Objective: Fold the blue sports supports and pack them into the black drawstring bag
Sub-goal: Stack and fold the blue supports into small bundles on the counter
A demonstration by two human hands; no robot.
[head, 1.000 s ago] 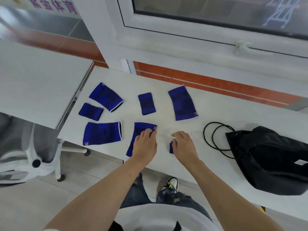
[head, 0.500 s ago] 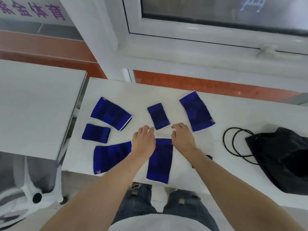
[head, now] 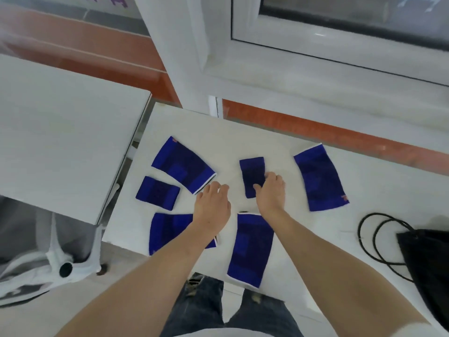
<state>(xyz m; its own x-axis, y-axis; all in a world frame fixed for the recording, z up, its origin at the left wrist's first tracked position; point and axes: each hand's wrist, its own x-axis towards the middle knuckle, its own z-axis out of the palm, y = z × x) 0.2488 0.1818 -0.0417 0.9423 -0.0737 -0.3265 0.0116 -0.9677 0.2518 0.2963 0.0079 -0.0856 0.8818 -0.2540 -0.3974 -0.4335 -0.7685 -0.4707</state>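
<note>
**Across the table, supports fanned out for folding**

On the white table (head: 267,132) six blue supports lie flat and apart — laid so each can be taken singly. The right hand (head: 271,190) has its fingers curled onto the small centre support (head: 251,171), its grip pinching the near edge, apparently to lift or fold it. The left hand (head: 213,203) rests open beside it, fingertips near the upper-left support (head: 182,164), holding nothing. Nearest the body lies the long support (head: 250,246); a small one (head: 158,193), a lower-left one (head: 167,229) and a right-hand one (head: 320,178) wait untouched. The black drawstring bag (head: 427,263) sits at the far right, its cord (head: 374,239) looped loose, nothing packed that I can see.

Half a second ago both hands sat just short of the small support, empty — now the right has reached it.
</note>
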